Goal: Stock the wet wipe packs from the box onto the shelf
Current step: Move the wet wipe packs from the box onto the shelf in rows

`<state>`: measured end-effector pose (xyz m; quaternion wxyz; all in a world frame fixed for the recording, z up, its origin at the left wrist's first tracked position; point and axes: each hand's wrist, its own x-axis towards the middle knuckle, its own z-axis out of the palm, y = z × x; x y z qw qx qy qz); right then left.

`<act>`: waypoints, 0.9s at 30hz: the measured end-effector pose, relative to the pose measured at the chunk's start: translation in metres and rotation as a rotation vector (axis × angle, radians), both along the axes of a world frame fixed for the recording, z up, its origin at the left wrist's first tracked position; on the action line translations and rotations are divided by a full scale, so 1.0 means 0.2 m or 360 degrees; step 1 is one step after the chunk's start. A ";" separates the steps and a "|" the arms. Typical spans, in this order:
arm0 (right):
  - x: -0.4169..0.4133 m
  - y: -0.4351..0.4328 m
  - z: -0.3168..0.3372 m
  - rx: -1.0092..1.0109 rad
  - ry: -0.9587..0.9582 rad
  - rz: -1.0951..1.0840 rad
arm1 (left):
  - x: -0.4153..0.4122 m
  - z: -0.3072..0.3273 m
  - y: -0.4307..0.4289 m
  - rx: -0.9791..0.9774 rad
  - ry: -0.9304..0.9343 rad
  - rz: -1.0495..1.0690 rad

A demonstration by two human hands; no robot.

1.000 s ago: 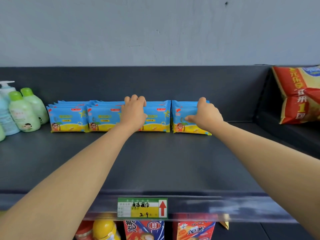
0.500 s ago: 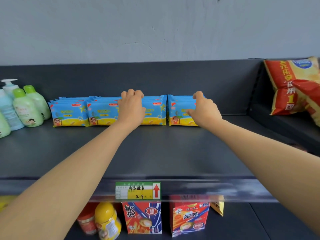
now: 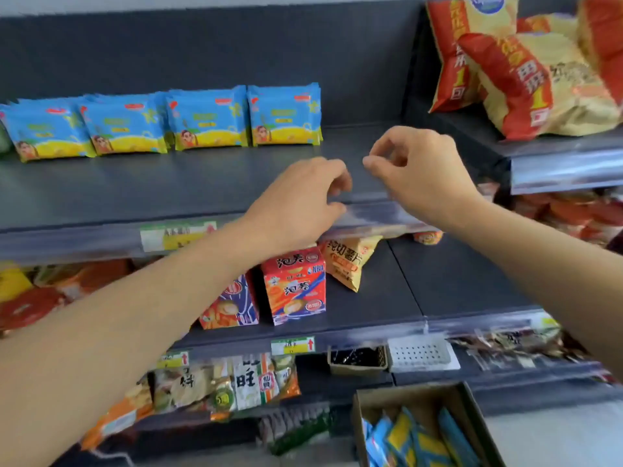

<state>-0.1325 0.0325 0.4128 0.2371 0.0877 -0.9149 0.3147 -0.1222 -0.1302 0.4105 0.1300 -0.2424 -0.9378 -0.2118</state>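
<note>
Four stacks of wet wipe packs [image 3: 161, 124] stand upright in a row along the back of the dark shelf [image 3: 141, 183], faces forward, running from the shelf's left edge toward the middle — each stack touching or just beside the next. The right-hand part of the shelf is bare.

Both hands are off the packs, over the shelf's front edge. Left hand [image 3: 300, 203]: fingers loosely curled, narrow gap, holding nothing, just above the clear price rail [image 3: 371, 214]. Right hand [image 3: 421, 173]: just beside the left and slightly higher, fingers bent with thumb and forefinger near each other — nothing seen between them.

Cardboard box [image 3: 472, 419] sits low at the bottom right, below the shelves, open, with more blue-and-yellow packs [image 3: 411, 439] jumbled inside.

A price tag [image 3: 177, 234], blurred, is on the rail left of the left wrist. One tier down: two red snack cartons [image 3: 293, 284] near the front edge, an orange bag [image 3: 347, 261] behind them. Large red-and-yellow bags [image 3: 526, 82] on the neighbouring shelf at upper right.
</note>
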 end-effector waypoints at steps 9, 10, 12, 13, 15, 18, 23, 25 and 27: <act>0.35 0.51 -0.62 0.0079 -0.0750 -0.0139 | 0.24 -0.69 0.56 -0.0241 -0.0900 -0.0118; 0.37 0.55 -0.72 0.0093 -0.0874 -0.0132 | 0.25 -0.78 0.60 -0.0247 -0.1002 -0.0092; 0.42 0.62 -0.92 0.0126 -0.1116 -0.0127 | 0.28 -0.98 0.66 -0.0218 -0.1182 -0.0017; 0.43 0.65 -1.02 0.0151 -0.1225 -0.0135 | 0.29 -1.07 0.69 -0.0205 -0.1264 0.0019; 0.44 0.71 -1.22 0.0170 -0.1442 -0.0130 | 0.31 -1.26 0.74 -0.0202 -0.1423 0.0086; 0.46 0.78 -1.49 0.0106 -0.1758 -0.0108 | 0.34 -1.53 0.77 -0.0203 -0.1638 0.0194; 0.46 0.85 -1.85 0.0203 -0.2029 -0.0213 | 0.33 -1.96 0.79 -0.0240 -0.1819 0.0426; 0.47 0.87 -1.99 0.0255 -0.2082 -0.0277 | 0.32 -2.11 0.80 -0.0274 -0.1882 0.0532; 0.48 0.88 -2.15 0.0268 -0.2175 -0.0327 | 0.32 -2.26 0.81 -0.0299 -0.1935 0.0628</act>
